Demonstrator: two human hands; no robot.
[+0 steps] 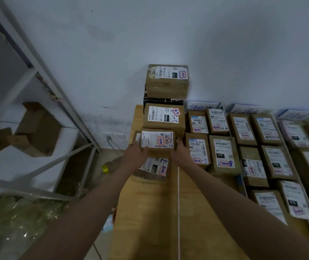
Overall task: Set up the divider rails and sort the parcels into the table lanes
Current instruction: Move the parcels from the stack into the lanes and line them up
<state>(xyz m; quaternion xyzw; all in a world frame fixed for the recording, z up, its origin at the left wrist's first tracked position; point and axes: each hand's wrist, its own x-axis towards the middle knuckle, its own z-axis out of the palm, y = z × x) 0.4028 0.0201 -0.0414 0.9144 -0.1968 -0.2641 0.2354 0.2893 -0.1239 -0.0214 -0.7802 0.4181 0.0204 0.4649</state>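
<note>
At the far end of the wooden table's (150, 212) leftmost lane, you hold a small cardboard parcel (157, 139) between both hands: your left hand (136, 153) grips its left edge and your right hand (181, 150) grips its right edge, fingers curled round the sides. It sits in line with other parcels in that lane, just in front of a labelled box (164, 117) and above another (154, 168) lying nearer you. A thin white divider rail (178, 203) runs down the table to your right, and beyond it rows of labelled parcels (262, 147) fill the next lanes.
</note>
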